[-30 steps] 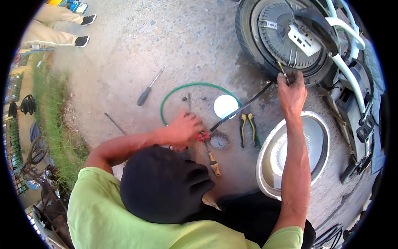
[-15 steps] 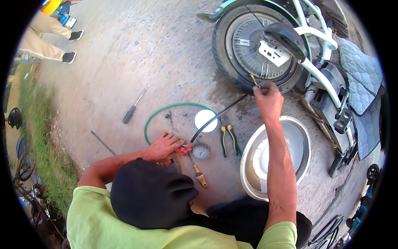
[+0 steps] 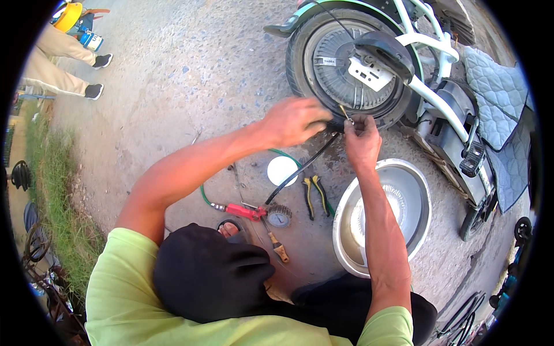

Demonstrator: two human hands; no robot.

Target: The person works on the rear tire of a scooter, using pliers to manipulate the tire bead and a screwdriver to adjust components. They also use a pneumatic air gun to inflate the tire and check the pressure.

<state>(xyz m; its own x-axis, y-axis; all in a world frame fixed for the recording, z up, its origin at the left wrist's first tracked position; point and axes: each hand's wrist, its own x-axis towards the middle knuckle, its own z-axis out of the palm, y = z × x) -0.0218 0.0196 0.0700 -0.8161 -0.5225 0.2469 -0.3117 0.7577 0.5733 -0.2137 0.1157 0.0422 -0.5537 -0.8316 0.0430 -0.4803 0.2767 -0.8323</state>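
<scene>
My right hand [image 3: 362,141] pinches a small brass-coloured fitting [image 3: 345,112] at the near edge of the wheel's tyre [image 3: 306,81]. From the left, my left hand [image 3: 297,120] reaches over beside it, fingers apart, slightly blurred and holding nothing I can see. A black hose [image 3: 300,170] runs from a red tyre inflator [image 3: 245,212] with a round gauge [image 3: 279,217] up toward my hands. Whether that hose joins the fitting is hidden. The inflator lies on the ground, its rear end connected to a green hose [image 3: 204,195].
Pliers [image 3: 311,197] and a white disc [image 3: 282,171] lie near the black hose. A screwdriver [image 3: 279,249] lies by the gauge. A metal basin [image 3: 424,230] stands under my right forearm. The scooter frame [image 3: 441,106] lies behind the wheel. Another person's legs [image 3: 57,63] are far left.
My left hand has let go of the red inflator and moved up and right to the tyre, beside my right hand. My right hand still pinches the fitting. The view has shifted slightly.
</scene>
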